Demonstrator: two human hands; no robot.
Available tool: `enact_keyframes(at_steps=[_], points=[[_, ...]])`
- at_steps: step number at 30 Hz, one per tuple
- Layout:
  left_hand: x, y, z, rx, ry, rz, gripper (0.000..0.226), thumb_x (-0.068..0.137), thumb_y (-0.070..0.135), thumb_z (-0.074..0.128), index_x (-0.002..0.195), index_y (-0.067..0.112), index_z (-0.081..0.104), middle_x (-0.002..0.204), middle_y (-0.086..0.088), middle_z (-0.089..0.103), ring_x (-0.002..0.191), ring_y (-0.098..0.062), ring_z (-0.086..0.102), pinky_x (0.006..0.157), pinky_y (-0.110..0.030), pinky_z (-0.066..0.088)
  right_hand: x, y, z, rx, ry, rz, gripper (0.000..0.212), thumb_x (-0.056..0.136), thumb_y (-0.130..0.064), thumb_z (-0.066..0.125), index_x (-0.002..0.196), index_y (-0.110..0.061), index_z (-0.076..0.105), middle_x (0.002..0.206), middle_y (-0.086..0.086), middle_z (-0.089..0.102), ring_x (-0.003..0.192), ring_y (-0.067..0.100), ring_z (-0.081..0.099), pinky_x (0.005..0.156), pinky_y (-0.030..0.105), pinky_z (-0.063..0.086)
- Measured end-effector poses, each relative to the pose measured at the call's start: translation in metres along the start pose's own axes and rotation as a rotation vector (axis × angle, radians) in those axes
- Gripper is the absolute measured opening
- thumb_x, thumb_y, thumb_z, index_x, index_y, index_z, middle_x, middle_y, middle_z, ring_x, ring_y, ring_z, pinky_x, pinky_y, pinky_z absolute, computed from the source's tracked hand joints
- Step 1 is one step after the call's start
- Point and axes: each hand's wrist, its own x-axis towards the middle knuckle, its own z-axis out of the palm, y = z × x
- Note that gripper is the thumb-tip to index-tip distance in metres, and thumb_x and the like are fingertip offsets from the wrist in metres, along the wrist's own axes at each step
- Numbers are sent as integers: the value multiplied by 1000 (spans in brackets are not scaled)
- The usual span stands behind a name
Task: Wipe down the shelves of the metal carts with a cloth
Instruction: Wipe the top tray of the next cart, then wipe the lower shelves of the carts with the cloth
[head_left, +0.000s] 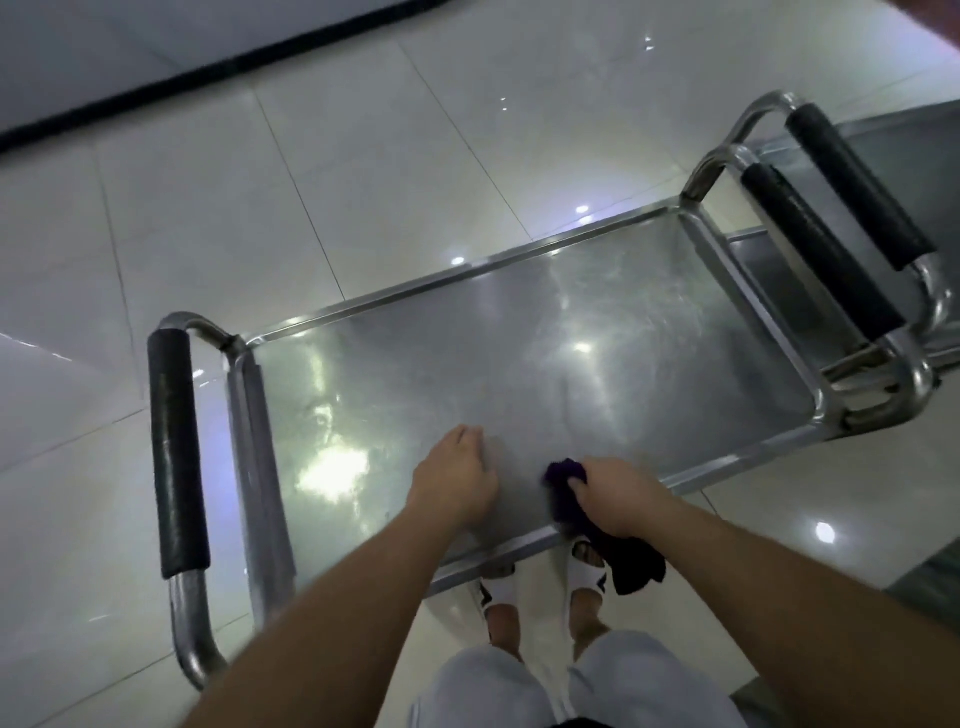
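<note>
- Right hand (615, 499) grips the purple cloth (566, 486) at the top shelf's (519, 353) 6 o'clock edge.
- Left hand (457, 475) rests there too, fingers bent, empty.
- Looks barely started; second cart (883, 171) at 2 o'clock still waits.

Light: I see dim, cool indoor light | Glare: bright ceiling-lamp spots on the floor tiles (363, 171) and cart shelf (519, 353) | Focus: soft overall | Edges: wide-angle bending at my frame's borders

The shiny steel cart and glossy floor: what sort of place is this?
Probably an institutional service space, perhaps a canteen or hospital corridor; I can't say which. Clues: a stainless-steel cart shelf with black padded handles, a second similar cart beside it, and glossy pale tiled floor.
</note>
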Motion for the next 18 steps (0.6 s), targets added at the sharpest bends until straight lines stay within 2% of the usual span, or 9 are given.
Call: enact_keyframes(at_steps=[2,5,8,11,15,18], points=[[-18,-5,1,11,10,27,58,106,35,47,161,21,36,170,-1,29,152,-25,36,123,-42,34,-9,-10,-6,23,-136,24,44,108,-39,41,134,-11,63,132,14,66,115,30,63,98,37,51],[-39,-9,0,0,27,42,53,106,34,47,156,20,42,165,-2,37,144,-25,45,118,-42,40,-25,-29,-13,56,-218,1,45,107,-41,44,131,-10,64,129,13,67,106,27,62,89,32,47],[-57,-13,-2,-22,42,33,53,106,35,46,158,21,41,165,-2,37,146,-25,43,120,-43,37,-40,-46,-17,57,-233,-34,42,107,-42,45,126,-10,65,111,7,64,93,22,58,82,31,41],[-76,-14,-4,-49,42,-2,55,105,36,48,158,23,40,165,-3,38,144,-27,45,118,-43,40,-52,-51,-23,40,-215,-61,33,106,-41,46,113,-14,64,95,1,62,81,17,58,69,30,40],[-105,-15,5,-74,51,-70,58,103,36,52,158,23,40,162,-7,40,142,-30,48,116,-43,42,-70,-47,-31,-3,-188,-89,31,105,-39,47,109,-13,63,101,6,63,87,22,60,74,31,41],[-127,-13,19,-94,84,-97,58,102,33,53,158,20,42,160,-9,42,140,-31,49,115,-42,42,-86,-38,-31,-45,-175,-105,36,105,-39,47,118,-10,64,107,8,62,92,25,59,78,30,41]])
